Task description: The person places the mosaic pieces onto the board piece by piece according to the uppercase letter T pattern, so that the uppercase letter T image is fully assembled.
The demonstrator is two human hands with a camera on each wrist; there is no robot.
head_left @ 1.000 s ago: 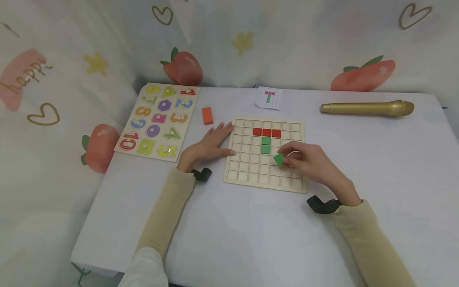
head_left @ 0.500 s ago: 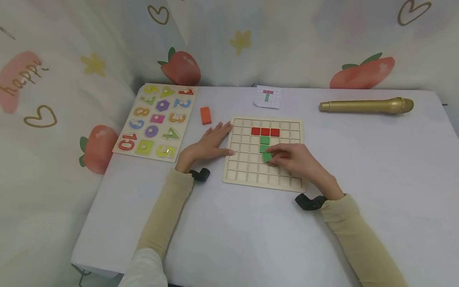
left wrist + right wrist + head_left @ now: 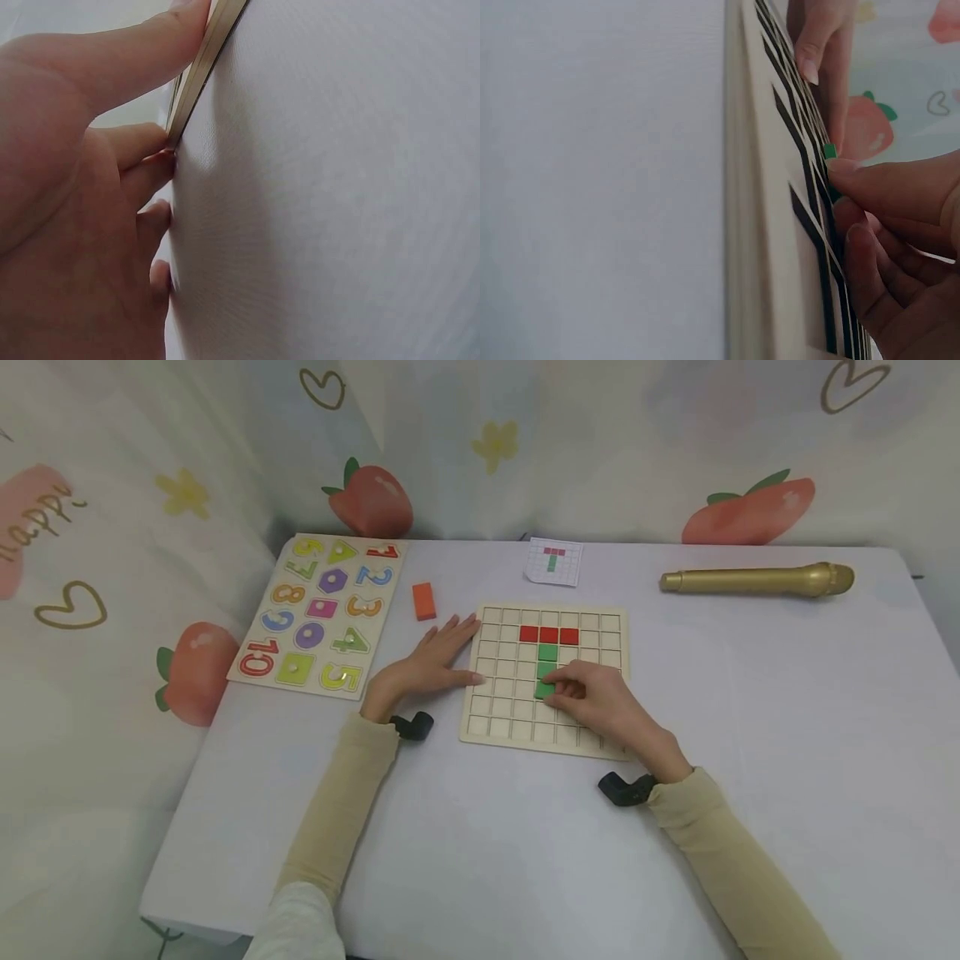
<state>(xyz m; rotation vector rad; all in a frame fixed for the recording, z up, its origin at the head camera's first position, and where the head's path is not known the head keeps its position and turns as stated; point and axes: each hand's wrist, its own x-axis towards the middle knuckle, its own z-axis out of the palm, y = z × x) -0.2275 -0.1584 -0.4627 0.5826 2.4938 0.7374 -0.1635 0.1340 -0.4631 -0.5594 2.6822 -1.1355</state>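
A pale wooden grid board (image 3: pixel 502 735) lies on the white table. My left hand (image 3: pixel 422 670) rests at its left edge, fingers spread and thumb on the rim; the left wrist view shows the thumb (image 3: pixel 127 64) against the board's side. With thumb and fingertips, my right hand (image 3: pixel 600 697) pinches a green square tile (image 3: pixel 543 691) at a cell directly below two other green tiles (image 3: pixel 547 652). Above those, three red tiles (image 3: pixel 549 635) form a row. In the right wrist view only a corner of the held tile (image 3: pixel 830 151) shows.
An orange block (image 3: pixel 423 601) lies left of the board. Further left is a number and shape puzzle board (image 3: pixel 315 618). A paper card (image 3: pixel 553 562) with a red and green T stands behind the grid, and a gold microphone (image 3: pixel 757 581) lies back right.
My right hand has moved left with the green tile, from over the board's right part to the cell under the green column. The left hand stays at the board's edge.
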